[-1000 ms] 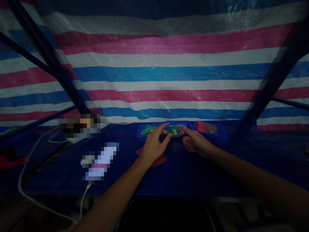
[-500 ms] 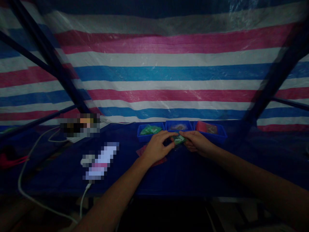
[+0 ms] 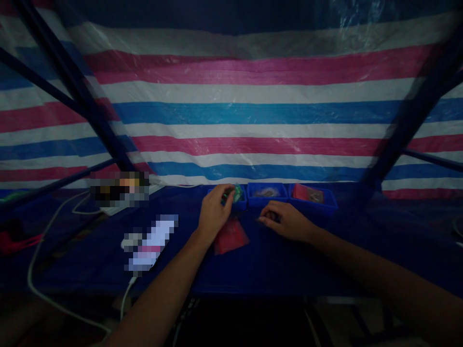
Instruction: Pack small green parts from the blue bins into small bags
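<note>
Left hand (image 3: 213, 212) up at the dark blue table's (image 3: 289, 262) far edge, grip pinching a small green packet (image 3: 237, 193) over the leftmost blue plastic tray (image 3: 243, 202). A flat red pouch (image 3: 229, 237) lies beneath. Right hand (image 3: 285, 221) is curled on the table; can't tell its grip.

Left hand (image 3: 213, 212) is pinching a green packet (image 3: 237, 193) above the leftmost blue bin (image 3: 243, 205) — right hand (image 3: 285, 222) is resting on the blue tabletop (image 3: 289, 262).

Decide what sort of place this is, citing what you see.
Probably a makeshift sorting workstation: striped tarpaulin behind, three blue bins on the table, a green packet in the left hand.
</note>
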{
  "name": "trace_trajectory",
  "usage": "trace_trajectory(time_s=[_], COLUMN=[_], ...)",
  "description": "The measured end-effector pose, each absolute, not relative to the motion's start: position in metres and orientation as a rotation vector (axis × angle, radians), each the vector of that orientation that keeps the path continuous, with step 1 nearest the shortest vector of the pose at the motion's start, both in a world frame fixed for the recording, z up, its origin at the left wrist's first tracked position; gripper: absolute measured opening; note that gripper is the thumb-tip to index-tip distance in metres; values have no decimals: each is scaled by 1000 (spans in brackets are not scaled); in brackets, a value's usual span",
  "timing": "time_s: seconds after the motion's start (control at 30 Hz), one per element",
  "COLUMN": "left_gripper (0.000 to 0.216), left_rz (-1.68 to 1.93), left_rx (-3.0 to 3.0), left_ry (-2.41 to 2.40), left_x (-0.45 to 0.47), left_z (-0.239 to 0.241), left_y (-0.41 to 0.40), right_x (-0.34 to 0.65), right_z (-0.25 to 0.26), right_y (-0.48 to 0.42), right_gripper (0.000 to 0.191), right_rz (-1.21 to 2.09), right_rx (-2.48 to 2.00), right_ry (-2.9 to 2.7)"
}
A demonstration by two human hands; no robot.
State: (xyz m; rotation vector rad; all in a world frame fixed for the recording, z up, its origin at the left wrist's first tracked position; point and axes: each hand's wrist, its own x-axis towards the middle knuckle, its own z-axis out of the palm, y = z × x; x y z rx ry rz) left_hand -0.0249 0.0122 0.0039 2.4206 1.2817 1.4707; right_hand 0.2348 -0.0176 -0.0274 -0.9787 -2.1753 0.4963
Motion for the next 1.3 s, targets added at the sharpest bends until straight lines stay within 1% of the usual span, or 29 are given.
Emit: trace_trajectory(time_s=[0.1, 0.27, 0.33, 0.4, 0.53, 0.7, 0.8, 0.87, 0.93, 1.0, 1.07, 1.17, 1.3], left_gripper=[22, 21, 23, 26, 31, 37, 35, 33, 32, 34, 40, 38, 32], left_rz=[1472, 1232, 1214, 1211, 1013, 1019, 1116, 1180, 1175, 1136, 1061, 1054, 1110], left_rx=[2497, 2607, 2636, 2674, 2762, 2763, 2759, 2749, 2727, 2663, 2611, 2543, 2450], left_ry=[1332, 1527, 1607, 1592, 1439, 1620, 1607, 1510, 1306, 1110, 998, 993, 1021], left_x=[-32, -39, -40, -39, -34, -26, -20, -15, -8, 1, 8, 15, 16], left_z=[0, -11, -11, -8, -6, -13, -10, -6, -3, -4, -7, -12, -10], left_y=[23, 36, 35, 31, 21, 14, 9, 3, -2, -6, -9, -10, -11], right_x=[234, 236, 237, 238, 240, 243, 243, 242, 240, 237, 235, 234, 233], right_z=[-28, -33, -33, -33, -32, -31, -29, -27, -25, -25, -25, -26, -26], right_y=[-19, -17, -15, -13, -10, -7, -7, -8, -9, -10, -12, -14, -16], right_gripper=[18, 27, 28, 27, 27, 28, 24, 20, 19, 24, 28, 30, 28], right_rz=[423, 393, 391, 378, 336, 371, 432, 525, 718, 942, 1098, 1182, 1154], right_rx=[-859, -807, -799, -786, -794, -811, -896, -969, -982, -924, -849, -791, -788], right_ry=[-2300, -2408, -2438, -2461, -2478, -2449, -2278, -2101, -1893, -1695, -1569, -1520, -1555])
